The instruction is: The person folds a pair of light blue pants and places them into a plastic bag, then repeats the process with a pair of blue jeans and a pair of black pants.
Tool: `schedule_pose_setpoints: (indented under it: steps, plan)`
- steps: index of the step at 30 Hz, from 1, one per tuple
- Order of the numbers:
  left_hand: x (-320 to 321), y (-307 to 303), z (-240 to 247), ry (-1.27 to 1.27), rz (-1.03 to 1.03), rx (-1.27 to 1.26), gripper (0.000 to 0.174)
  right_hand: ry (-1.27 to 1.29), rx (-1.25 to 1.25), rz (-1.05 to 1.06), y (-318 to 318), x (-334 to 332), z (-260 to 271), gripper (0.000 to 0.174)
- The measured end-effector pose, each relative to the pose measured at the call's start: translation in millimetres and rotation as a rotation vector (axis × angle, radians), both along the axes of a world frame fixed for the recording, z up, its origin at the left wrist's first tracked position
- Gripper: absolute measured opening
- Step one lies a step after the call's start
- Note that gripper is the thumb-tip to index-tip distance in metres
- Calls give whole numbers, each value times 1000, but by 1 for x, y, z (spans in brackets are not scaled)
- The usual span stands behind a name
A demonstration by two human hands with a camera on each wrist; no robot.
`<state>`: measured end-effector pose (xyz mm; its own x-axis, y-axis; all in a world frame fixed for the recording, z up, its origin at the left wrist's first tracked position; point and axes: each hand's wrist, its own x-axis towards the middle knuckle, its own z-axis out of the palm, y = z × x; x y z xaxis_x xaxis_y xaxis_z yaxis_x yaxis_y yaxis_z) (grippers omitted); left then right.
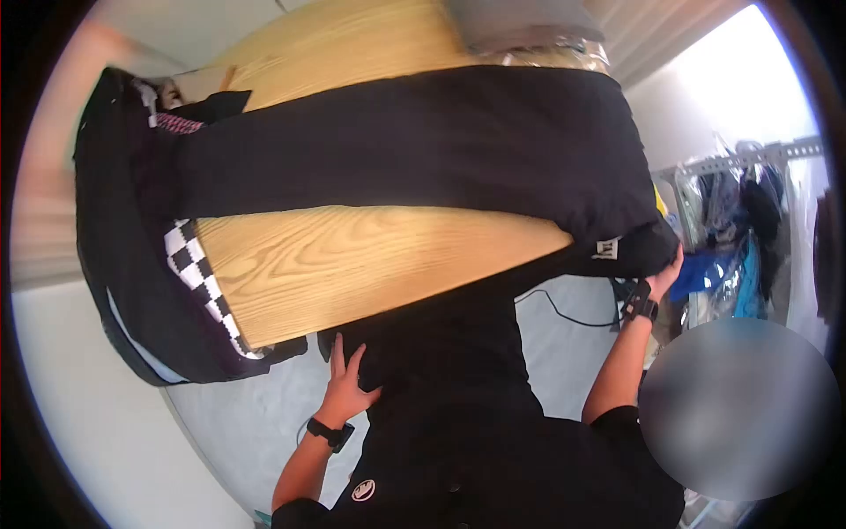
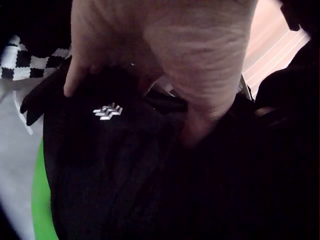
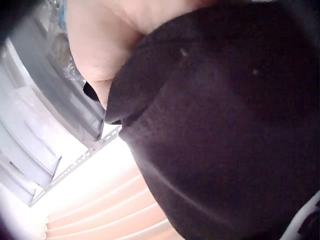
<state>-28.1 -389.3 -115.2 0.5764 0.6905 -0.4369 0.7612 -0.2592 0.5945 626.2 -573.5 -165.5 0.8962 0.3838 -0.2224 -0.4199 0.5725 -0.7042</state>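
Black trousers [image 1: 397, 145] stretch across the wooden table, with a small white logo near their right end. My right hand [image 1: 667, 269] grips the trousers at that end, beyond the table's right side. In the right wrist view the dark cloth [image 3: 215, 115] fills most of the frame, and folds of it hide the fingertips of the hand [image 3: 107, 42]. My left hand [image 1: 346, 392] is low at the table's front edge, fingers spread against black cloth. Seen from the left wrist, its thumb and a finger point down over black cloth [image 2: 115, 165] bearing a white zigzag mark.
A dark pile of clothes [image 1: 123, 220] with a checkered piece [image 1: 198, 273] hangs over the table's left end. Grey folded cloth in plastic [image 1: 529, 26] lies at the back of the wooden table [image 1: 352, 264]. Bagged clothes [image 1: 731, 207] hang on a metal rack at right. A black cable [image 1: 573, 317] crosses the floor.
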Motion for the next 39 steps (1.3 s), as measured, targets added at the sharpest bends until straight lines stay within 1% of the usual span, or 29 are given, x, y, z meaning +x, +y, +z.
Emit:
schedule_pose_setpoints:
  steps: [1,3,4,7,8,11,12,14,15,16,18,20,21,22,23,25,27,28,29,31,32,33,34,35,36,37,39]
  plan:
    - [-1,-3,-4,16,-24,58,82,-25,10,12,-1,0,6,48]
    - [-3,-8,-17,41,-68,182,72,-121,81,76,20,-29,54,48]
    - [-3,-7,-24,50,-46,257,59,-126,122,118,15,-23,57,48]
    - [-8,10,-42,53,30,323,50,-150,134,100,13,-26,82,45]
    - [-7,14,-44,38,74,417,48,-135,123,121,14,-29,92,41]
    - [-9,29,-50,147,159,425,46,-113,24,-57,27,-40,121,40]
    - [-7,33,-47,172,152,450,37,-127,119,1,21,-34,120,37]
    - [-15,41,-40,197,62,412,32,-742,-288,-232,9,-26,103,41]
    - [-19,46,-34,217,33,404,29,-965,-401,-249,12,-23,100,46]
    - [-20,51,-17,153,-42,459,26,-1182,-497,-293,15,-22,98,52]
    - [-23,53,35,49,-199,565,20,-1230,-543,-225,2,-10,98,60]
    - [-41,48,63,-78,-197,630,22,-1115,-533,-109,-54,61,71,52]
    - [-47,44,77,-142,-201,663,24,-948,-413,-24,-78,98,58,47]
    - [-48,42,95,-228,-163,732,28,-771,-293,37,-90,120,56,42]
    - [-48,39,115,-284,-69,749,35,-451,-103,92,-96,149,59,41]
    - [-31,59,163,-198,135,918,38,-206,-361,34,-10,69,137,49]
    - [-29,91,208,-315,287,812,40,-667,-657,125,13,74,149,50]
    - [-28,110,231,-275,308,743,36,-959,-705,157,-4,145,125,48]
    - [-25,131,253,-240,327,668,33,-873,-703,160,14,153,129,47]
    - [-18,183,284,-142,295,595,23,-701,-707,161,45,169,146,46]
    - [-19,219,290,-42,186,611,20,-987,-823,284,40,229,119,48]
    - [-21,252,276,-23,93,905,23,-1398,-1151,197,51,225,114,44]
    - [-16,288,271,-55,78,845,24,-1084,-933,299,74,211,112,48]
    - [-5,323,266,-89,65,786,25,-827,-733,466,100,194,109,51]
    - [10,360,263,33,20,722,25,-540,-565,578,126,175,106,54]
    - [25,382,257,155,-26,653,25,-299,-417,754,145,168,93,57]
    - [43,397,220,482,50,719,31,-239,-532,773,153,174,41,54]
